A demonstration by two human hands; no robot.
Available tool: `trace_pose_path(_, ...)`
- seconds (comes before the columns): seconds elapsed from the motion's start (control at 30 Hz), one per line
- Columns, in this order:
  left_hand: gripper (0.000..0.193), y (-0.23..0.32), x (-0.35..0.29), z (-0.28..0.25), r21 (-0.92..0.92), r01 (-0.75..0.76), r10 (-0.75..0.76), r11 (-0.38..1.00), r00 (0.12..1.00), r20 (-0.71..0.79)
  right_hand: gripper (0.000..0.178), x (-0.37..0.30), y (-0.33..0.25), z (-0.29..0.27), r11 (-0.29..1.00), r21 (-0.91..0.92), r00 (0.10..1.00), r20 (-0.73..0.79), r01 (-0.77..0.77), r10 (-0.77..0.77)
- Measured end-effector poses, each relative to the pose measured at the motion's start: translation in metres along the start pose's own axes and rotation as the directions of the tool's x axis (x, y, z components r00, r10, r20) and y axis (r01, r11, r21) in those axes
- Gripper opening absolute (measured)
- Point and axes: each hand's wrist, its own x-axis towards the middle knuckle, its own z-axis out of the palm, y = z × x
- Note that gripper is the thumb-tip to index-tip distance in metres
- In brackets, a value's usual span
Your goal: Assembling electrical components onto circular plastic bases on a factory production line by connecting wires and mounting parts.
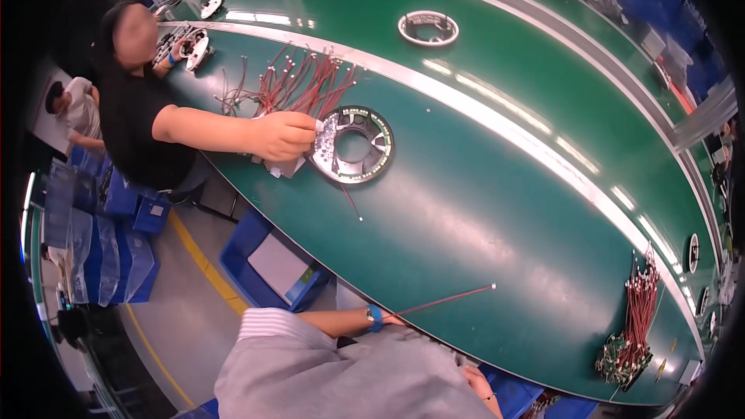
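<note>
My left hand (394, 320), with a blue band at its wrist, is at the table's near edge; its fingers are mostly out of sight. A thin red wire lead (442, 299) with a small white connector at its far end runs from beside this hand across the tabletop. Whether the hand grips it cannot be made out. My right hand (475, 380) is low beside my body, below the table edge, partly covered by my grey shirt, its fingers unclear. Farther left on the table lies a round ring-shaped housing (386, 157) with a circuit board and a strip of small lights.
A co-worker's hand (289, 136) reaches onto the ring's left side. Behind that arm spreads a bundle of red wires (299, 81). Another wire bundle with boards (638, 310) lies at far right. A white ring (428, 29) sits on the green conveyor. A blue bin (272, 264) stands below.
</note>
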Motion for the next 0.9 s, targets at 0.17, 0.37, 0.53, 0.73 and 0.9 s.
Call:
trace_pose_path(0.17,0.046,0.020,-0.027,0.026,-0.369,0.215,-0.156,0.904,0.970,0.185,0.019,-0.010,-0.004,0.012,0.891,-0.363,0.947,-0.063,0.273,-0.315)
trace_pose_path(0.37,0.063,0.068,-0.040,0.037,-0.752,0.283,0.042,0.595,0.924,0.381,0.011,-0.048,-0.062,0.074,0.599,-0.643,0.860,0.200,0.477,-0.470)
trace_pose_path(0.53,0.069,0.105,-0.059,0.024,-0.696,0.478,-0.246,0.536,0.877,0.412,0.031,-0.079,-0.083,0.085,0.327,-0.743,0.788,0.421,0.583,-0.449)
trace_pose_path(0.73,0.078,0.142,-0.079,-0.018,-0.587,0.513,-0.348,0.626,0.858,0.378,0.033,-0.092,-0.105,0.099,0.051,-0.780,0.732,0.560,0.624,-0.387)
trace_pose_path(0.9,0.042,0.180,-0.069,-0.020,-0.180,0.103,-0.156,0.978,0.938,-0.309,0.031,-0.102,-0.138,0.120,0.214,-0.760,0.769,0.513,0.613,-0.382)
